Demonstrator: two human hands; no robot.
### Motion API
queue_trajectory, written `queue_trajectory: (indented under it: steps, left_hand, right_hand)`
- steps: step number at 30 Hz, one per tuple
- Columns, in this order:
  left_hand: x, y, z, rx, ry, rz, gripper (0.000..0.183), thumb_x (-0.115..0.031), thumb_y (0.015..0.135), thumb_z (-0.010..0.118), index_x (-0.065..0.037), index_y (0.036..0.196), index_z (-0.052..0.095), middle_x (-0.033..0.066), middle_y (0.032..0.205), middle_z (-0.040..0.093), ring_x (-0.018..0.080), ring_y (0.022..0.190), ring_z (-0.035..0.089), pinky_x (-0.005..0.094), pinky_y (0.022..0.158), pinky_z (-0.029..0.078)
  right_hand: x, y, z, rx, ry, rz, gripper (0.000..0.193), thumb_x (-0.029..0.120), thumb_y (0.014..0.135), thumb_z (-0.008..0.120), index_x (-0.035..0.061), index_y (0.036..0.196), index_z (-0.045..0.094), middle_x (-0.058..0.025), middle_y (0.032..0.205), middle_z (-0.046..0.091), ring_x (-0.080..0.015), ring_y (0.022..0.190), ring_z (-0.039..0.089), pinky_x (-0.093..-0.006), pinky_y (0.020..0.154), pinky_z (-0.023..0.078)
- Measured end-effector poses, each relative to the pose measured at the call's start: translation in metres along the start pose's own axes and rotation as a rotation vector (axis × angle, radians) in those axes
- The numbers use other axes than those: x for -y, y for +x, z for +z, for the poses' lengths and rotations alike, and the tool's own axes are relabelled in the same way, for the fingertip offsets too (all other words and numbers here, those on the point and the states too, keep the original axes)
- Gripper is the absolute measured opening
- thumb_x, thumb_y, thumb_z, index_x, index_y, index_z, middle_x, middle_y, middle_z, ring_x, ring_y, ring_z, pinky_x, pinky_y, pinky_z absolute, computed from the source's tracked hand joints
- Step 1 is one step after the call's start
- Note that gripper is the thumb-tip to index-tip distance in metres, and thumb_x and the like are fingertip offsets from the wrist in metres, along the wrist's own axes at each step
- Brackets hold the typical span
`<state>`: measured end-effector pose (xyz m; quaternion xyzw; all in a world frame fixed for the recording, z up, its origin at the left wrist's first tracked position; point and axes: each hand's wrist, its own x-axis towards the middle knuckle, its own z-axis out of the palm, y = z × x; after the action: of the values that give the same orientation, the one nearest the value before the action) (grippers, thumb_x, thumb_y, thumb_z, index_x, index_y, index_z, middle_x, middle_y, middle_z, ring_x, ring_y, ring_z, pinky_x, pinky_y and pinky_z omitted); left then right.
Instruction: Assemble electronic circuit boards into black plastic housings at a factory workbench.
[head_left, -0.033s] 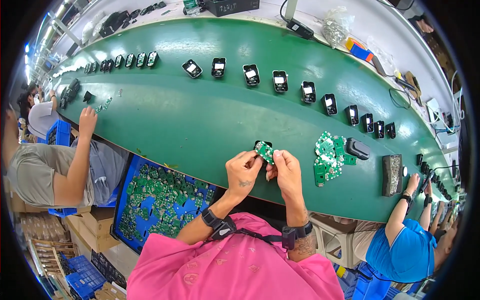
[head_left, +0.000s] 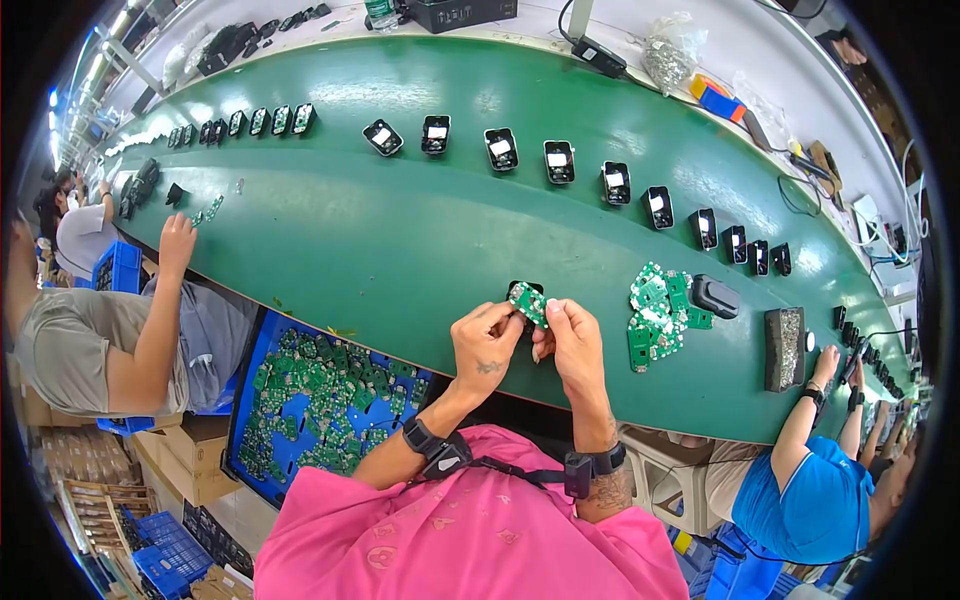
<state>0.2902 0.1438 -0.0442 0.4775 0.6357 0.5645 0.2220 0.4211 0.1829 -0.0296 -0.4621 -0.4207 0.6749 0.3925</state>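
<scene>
A small green circuit board (head_left: 528, 303) is pinched between my two hands near the table's front edge. My left hand (head_left: 484, 345) grips its left end with thumb and fingers. The right end is between the fingertips of my right hand (head_left: 574, 345). Just behind the board shows the dark rim of a black housing (head_left: 519, 286), mostly hidden by the board and my fingers. To the right of my hands lies a loose pile of green circuit boards (head_left: 655, 310), with a black oblong case (head_left: 715, 297) against its far right side.
Black housings (head_left: 559, 162) stand in a curved row across the green table (head_left: 400, 230). A blue tray (head_left: 300, 400) of boards sits below its edge, left of me. A dark block (head_left: 784, 350) lies right. Co-workers sit left (head_left: 95, 345) and right (head_left: 800, 500).
</scene>
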Motion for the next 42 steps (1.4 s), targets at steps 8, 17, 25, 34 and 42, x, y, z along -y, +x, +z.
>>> queue_trajectory:
  steps: [8, 17, 25, 34, 42]
  left_hand:
    - [0.008, 0.0, -0.003, 0.04, -0.04, 0.029, 0.002, 0.003, 0.081, 0.072, 0.002, 0.083, 0.073, 0.0015, 0.063, 0.053, 0.0089, 0.057, 0.047, 0.027, 0.051, 0.034]
    - [0.005, 0.0, -0.046, 0.248, -0.209, -0.235, 0.066, 0.003, 0.081, 0.072, 0.0, 0.14, 0.044, 0.0096, 0.127, 0.046, 0.0056, 0.071, 0.055, 0.0191, 0.06, 0.045]
    - [-0.01, 0.018, -0.038, 0.381, -0.149, -0.17, 0.068, -0.006, 0.081, 0.075, -0.007, 0.144, 0.051, 0.0088, 0.132, 0.044, 0.0106, 0.076, 0.057, 0.0237, 0.064, 0.049]
    - [0.002, 0.014, -0.024, 0.225, 0.399, 0.534, 0.036, -0.01, 0.081, 0.077, -0.017, 0.116, 0.074, 0.0064, 0.1, 0.053, 0.0191, 0.067, 0.045, 0.0325, 0.06, 0.042]
    - [0.015, 0.009, -0.015, 0.085, 0.242, 0.485, 0.031, -0.001, 0.08, 0.077, -0.006, 0.11, 0.073, 0.008, 0.09, 0.058, 0.0221, 0.075, 0.057, 0.0331, 0.062, 0.047]
  right_hand:
    - [0.002, 0.006, -0.008, 0.033, -0.096, 0.056, 0.031, 0.024, 0.102, 0.058, 0.0038, 0.08, 0.06, -0.0015, 0.063, 0.058, -0.0072, 0.047, 0.051, -0.0228, 0.043, 0.042]
    - [0.004, 0.006, -0.015, 0.025, -0.327, 0.04, 0.029, 0.024, 0.096, 0.069, 0.0004, 0.081, 0.063, -0.0029, 0.065, 0.062, -0.0065, 0.049, 0.055, -0.0225, 0.043, 0.044]
    - [0.003, 0.002, -0.014, -0.029, -0.323, -0.035, 0.026, 0.02, 0.094, 0.071, -0.0028, 0.084, 0.065, -0.0043, 0.066, 0.064, -0.0076, 0.052, 0.058, -0.0246, 0.046, 0.046]
    - [0.004, -0.001, -0.011, -0.053, -0.256, -0.028, 0.027, 0.022, 0.096, 0.069, -0.0025, 0.085, 0.065, -0.004, 0.066, 0.064, -0.0078, 0.052, 0.058, -0.0239, 0.047, 0.046]
    - [0.001, -0.002, -0.004, -0.091, -0.318, -0.086, 0.027, 0.021, 0.095, 0.068, -0.0022, 0.082, 0.064, -0.0036, 0.063, 0.062, -0.0083, 0.051, 0.058, -0.0257, 0.047, 0.046]
